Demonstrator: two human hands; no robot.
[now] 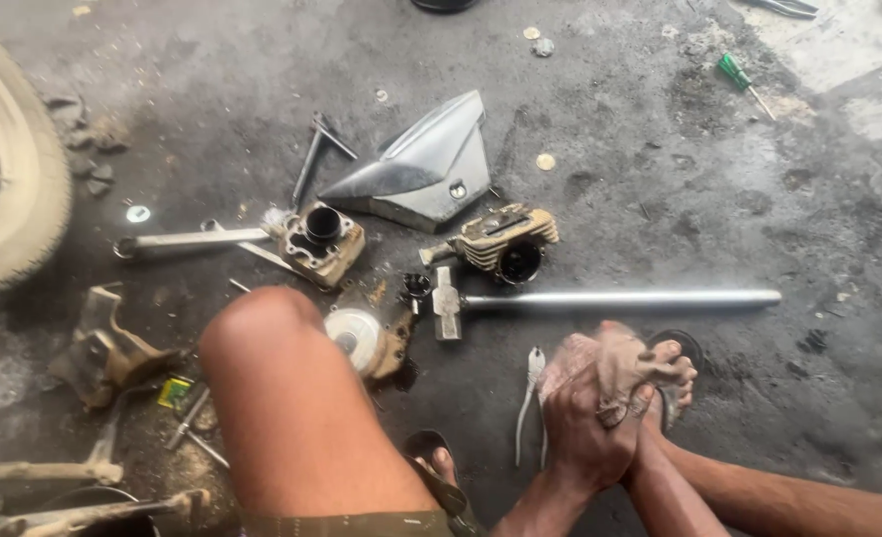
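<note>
Lower right of the frame, the left hand (582, 423) and right hand (632, 366) press together, grimy, holding nothing, just below a long steel-handled hammer (600, 299) on the floor (759, 199).

Engine parts spread on the floor (660, 179)
Hammer (600, 298) lies before the clasped hands (605, 398); cylinder head (500, 244) behind it; side cover (426, 169) farther back; cylinder block (319, 244) left.

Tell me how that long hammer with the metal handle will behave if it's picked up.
The hammer is probably stiff and head-heavy: its block head sits at one end. The round, shiny handle may slip in greasy hands and could roll slightly if pushed.
</note>
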